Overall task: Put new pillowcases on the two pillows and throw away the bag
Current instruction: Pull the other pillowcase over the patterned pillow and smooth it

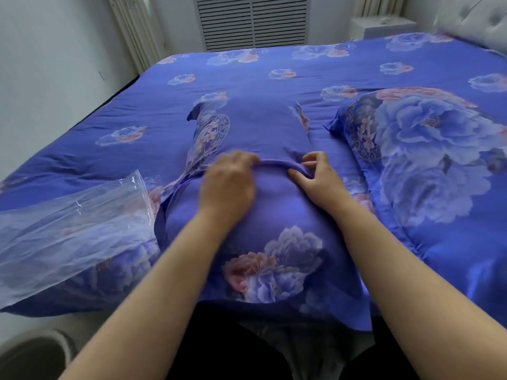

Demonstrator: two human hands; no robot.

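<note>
Bed (274, 75) carries two pillows (260, 215) (428, 160); clear bag (68, 229) at left edge

Both hands, left hand (229, 185) and right hand (315, 179), seemingly pinching pillowcase (274, 215) fold.

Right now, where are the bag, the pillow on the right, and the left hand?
bag (74, 223): head view, middle of the clear plastic.
right pillow (428, 149): head view, big flower print.
left hand (227, 182): head view, back of hand.

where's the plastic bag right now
In the head view the clear plastic bag lies at the bed's near left edge, just left of the pillow under both hands.
</note>
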